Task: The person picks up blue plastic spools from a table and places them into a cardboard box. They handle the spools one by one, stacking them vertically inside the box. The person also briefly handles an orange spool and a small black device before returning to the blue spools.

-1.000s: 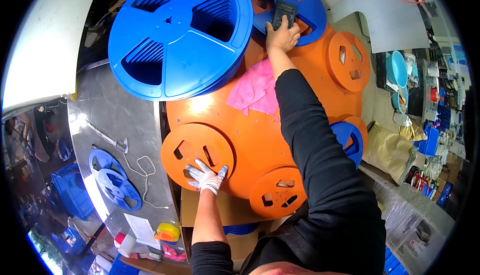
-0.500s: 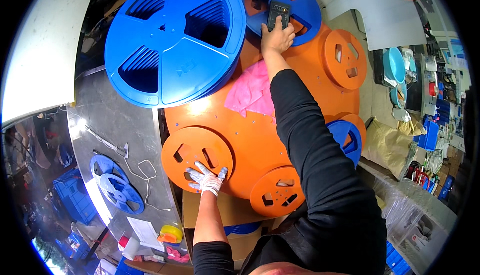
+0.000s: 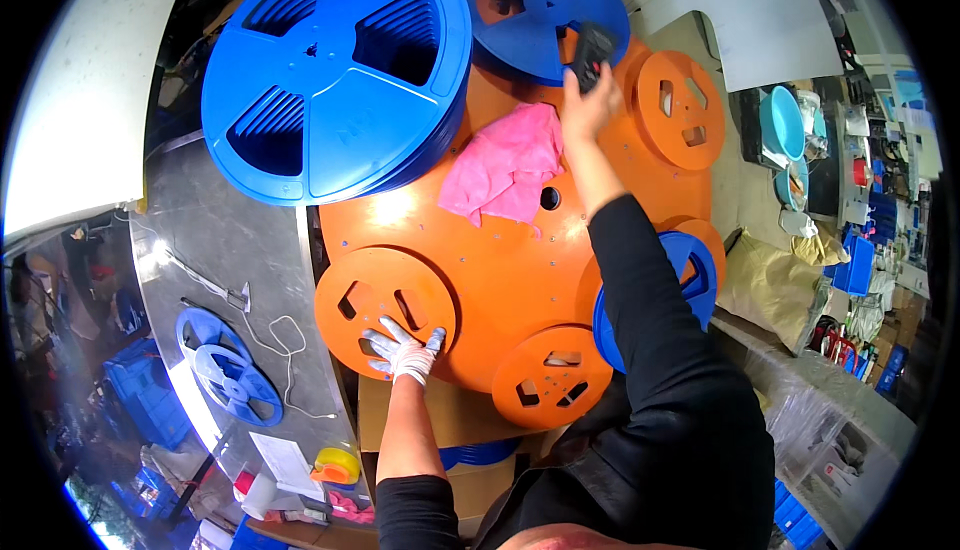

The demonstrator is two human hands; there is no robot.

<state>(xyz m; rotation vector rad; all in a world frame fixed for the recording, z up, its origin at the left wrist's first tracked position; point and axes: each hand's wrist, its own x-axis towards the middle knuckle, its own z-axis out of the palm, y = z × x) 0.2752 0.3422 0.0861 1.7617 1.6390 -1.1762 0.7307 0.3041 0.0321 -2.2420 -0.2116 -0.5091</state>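
My gloved left hand lies with fingers spread on an orange disc with cut-out slots, at the near left of a large orange round table. Up at the far right, my bare right hand grips a small black handheld device, blurred by motion. The device is over the near right rim of a blue reel at the back. Beside my right forearm is a crumpled pink cloth.
A tall stack of blue reels stands at the far left. Another blue reel rests on the right, partly under my right arm. Further orange discs ring the table. On the grey bench lie a white cable and small blue reels.
My right hand has lifted the black device off the blue reel's middle and moved it right and nearer. My left hand remains on its disc. More of the pink cloth shows.
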